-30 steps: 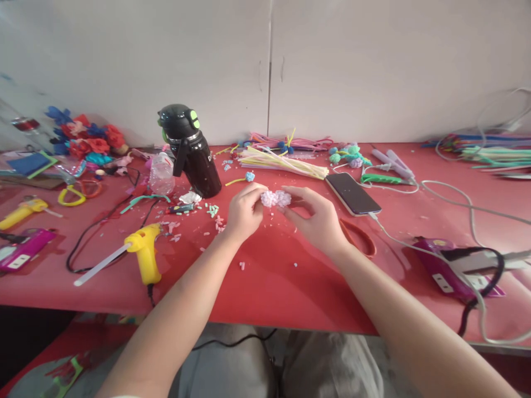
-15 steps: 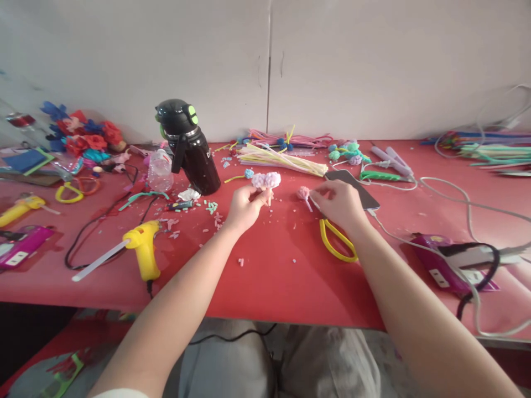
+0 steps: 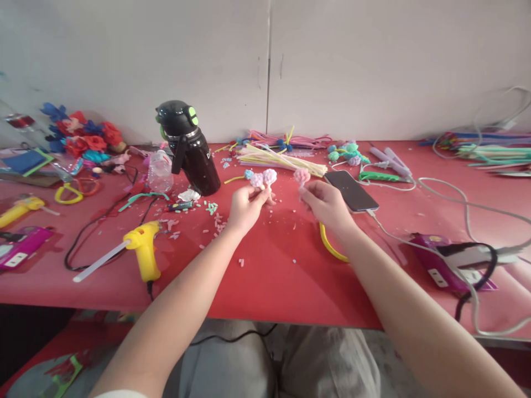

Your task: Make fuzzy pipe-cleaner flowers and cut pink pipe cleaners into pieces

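Head view, left hand (image 3: 244,207) pinching two upright pompom stems (image 3: 264,179), right hand (image 3: 327,205) pinching one (image 3: 301,178).

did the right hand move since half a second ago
Yes. The right hand has lifted the pink fuzzy ball off the table and drawn left, off the near corner of the phone, towards the left hand.

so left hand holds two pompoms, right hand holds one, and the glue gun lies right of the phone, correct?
Not quite. The head view shows the glue gun lying left of the phone, near the table's left front. The rest stands: the left hand holds two pompoms, the right hand holds one pompom.
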Demonstrator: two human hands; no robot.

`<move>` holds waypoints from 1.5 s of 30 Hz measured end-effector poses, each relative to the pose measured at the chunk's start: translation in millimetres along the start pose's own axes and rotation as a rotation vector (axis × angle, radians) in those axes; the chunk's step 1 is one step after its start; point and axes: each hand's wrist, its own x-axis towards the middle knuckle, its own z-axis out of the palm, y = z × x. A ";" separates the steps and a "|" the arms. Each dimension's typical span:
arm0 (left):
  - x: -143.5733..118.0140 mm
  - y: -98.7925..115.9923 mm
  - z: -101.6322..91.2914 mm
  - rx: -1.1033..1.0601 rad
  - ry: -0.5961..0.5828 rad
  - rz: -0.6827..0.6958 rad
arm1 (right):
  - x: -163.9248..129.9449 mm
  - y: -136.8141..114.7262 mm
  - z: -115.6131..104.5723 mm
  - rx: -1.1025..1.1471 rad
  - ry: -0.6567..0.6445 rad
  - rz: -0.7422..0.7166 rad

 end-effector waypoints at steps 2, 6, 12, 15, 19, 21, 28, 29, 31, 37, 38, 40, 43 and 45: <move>-0.5 0.8 1.6 -0.042 0.031 -0.025 | -6.2 -6.4 10.3 0.135 -0.084 -0.047; -3.6 4.0 4.1 -0.026 0.038 -0.035 | -17.5 -15.7 27.7 0.160 -0.112 -0.096; -6.7 8.4 5.0 0.065 0.013 0.034 | -22.6 -17.2 31.3 0.112 -0.053 -0.059; -5.8 8.0 5.2 0.059 -0.003 0.054 | -23.7 -18.9 30.4 0.141 -0.047 -0.029; -5.0 7.6 3.4 -0.002 -0.038 0.054 | -24.6 -23.2 27.4 0.207 -0.069 -0.021; -4.9 7.5 1.1 0.008 -0.063 0.068 | -24.6 -24.4 25.3 0.219 -0.074 -0.028; -6.7 6.7 -3.8 0.141 -0.089 0.226 | -24.8 -19.6 25.5 0.190 -0.034 -0.062; -7.3 7.1 -3.5 0.161 -0.085 0.255 | -25.0 -18.7 26.2 0.190 -0.028 -0.063; -8.7 8.2 -2.5 0.191 -0.075 0.298 | -25.4 -17.3 27.4 0.204 -0.025 -0.061; -10.7 10.7 0.0 0.215 -0.028 0.299 | -25.9 -16.0 32.7 0.341 -0.059 -0.002; -10.6 10.5 0.1 0.212 -0.022 0.299 | -25.9 -16.0 33.5 0.364 -0.070 0.011; -10.3 9.2 0.2 0.204 -0.008 0.292 | -25.9 -16.3 34.3 0.396 -0.094 0.033; -9.5 7.1 0.8 0.190 -0.005 0.255 | -25.3 -16.9 33.4 0.433 -0.123 0.045; -9.3 7.4 2.0 0.165 -0.014 0.233 | -24.7 -17.2 32.5 0.477 -0.134 0.049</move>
